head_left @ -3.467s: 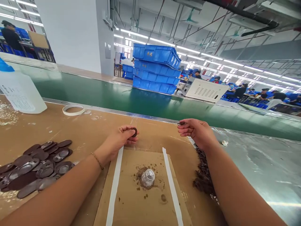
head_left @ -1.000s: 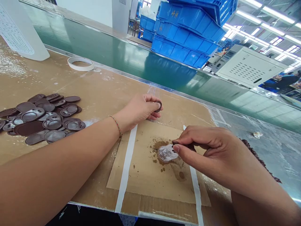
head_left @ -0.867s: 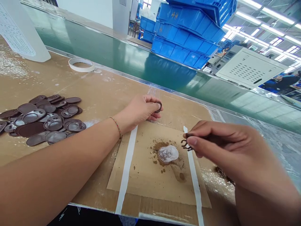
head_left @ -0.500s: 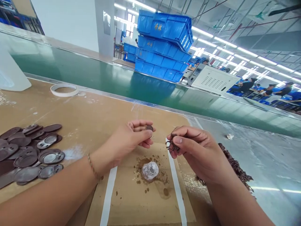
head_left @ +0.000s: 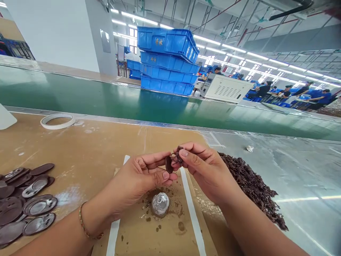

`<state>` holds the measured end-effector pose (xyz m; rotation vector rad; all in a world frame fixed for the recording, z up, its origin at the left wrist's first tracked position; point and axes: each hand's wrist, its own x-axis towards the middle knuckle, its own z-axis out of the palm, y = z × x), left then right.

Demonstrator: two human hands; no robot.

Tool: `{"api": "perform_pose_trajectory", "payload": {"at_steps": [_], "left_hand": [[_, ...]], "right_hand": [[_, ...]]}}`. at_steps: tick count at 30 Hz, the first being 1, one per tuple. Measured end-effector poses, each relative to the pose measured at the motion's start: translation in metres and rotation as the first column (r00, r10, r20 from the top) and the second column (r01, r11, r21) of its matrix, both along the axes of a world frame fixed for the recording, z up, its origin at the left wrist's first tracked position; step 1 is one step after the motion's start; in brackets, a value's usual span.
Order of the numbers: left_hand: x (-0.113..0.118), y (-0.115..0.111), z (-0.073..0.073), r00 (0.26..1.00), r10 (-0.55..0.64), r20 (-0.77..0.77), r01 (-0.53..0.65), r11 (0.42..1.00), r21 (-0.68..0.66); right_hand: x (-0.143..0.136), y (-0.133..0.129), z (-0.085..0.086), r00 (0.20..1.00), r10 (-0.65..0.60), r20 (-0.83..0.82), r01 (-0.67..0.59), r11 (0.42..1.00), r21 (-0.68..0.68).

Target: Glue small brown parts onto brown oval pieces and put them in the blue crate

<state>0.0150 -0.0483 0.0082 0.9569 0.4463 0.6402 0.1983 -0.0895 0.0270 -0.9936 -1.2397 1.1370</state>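
Note:
Between the thumb and fingers of my left hand [head_left: 146,172] is a small dark brown oval disc [head_left: 168,164], turned edge-on. My right hand [head_left: 204,165] pinches a clump of dark brown twisted pieces [head_left: 179,155] right beside the disc; whether the two touch I cannot tell. Below both hands a small clear cup [head_left: 160,204] stands on a cardboard sheet [head_left: 149,238] among brown stains. A heap of similar brown twisted pieces [head_left: 250,188] lies right of my right hand, partly hidden by the forearm.
Brown oval plates [head_left: 34,202] are piled at the left. A white tape roll [head_left: 58,121] lies behind them. Beyond the table runs a green conveyor belt [head_left: 114,101], with stacked blue crates [head_left: 166,64] and a pale metal box [head_left: 226,88] past it. People sit in the far right background.
My hands have come together, bringing the clump next to the disc. The disc has turned edge-on. The camera view has shifted, showing more of the heap at the right.

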Motion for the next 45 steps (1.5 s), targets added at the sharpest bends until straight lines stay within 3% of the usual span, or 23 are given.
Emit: {"api": "perform_pose_trajectory", "payload": {"at_steps": [5,15,27,33,45], "left_hand": [[0.001,0.002,0.000,0.999,0.031,-0.017,-0.031,0.999,0.020],[0.000,0.003,-0.003,0.997,0.071,-0.016,-0.068,0.990,0.127],[0.000,0.002,-0.001,0.993,0.101,-0.062,-0.091,0.985,0.145],[0.001,0.002,0.000,0.992,0.120,-0.035,-0.115,0.985,0.128],[0.000,0.000,0.003,0.984,0.174,-0.038,-0.169,0.979,0.118]], "right_hand": [[0.000,0.000,0.000,1.000,-0.003,0.013,0.003,0.999,0.045],[-0.002,-0.006,0.006,0.975,0.000,0.222,-0.033,0.989,0.145],[-0.001,-0.008,0.007,0.864,-0.099,0.495,-0.027,0.970,0.241],[-0.003,-0.009,0.006,0.844,-0.139,0.518,-0.035,0.949,0.312],[-0.007,-0.011,0.009,0.879,-0.135,0.457,0.002,0.960,0.280]]}}
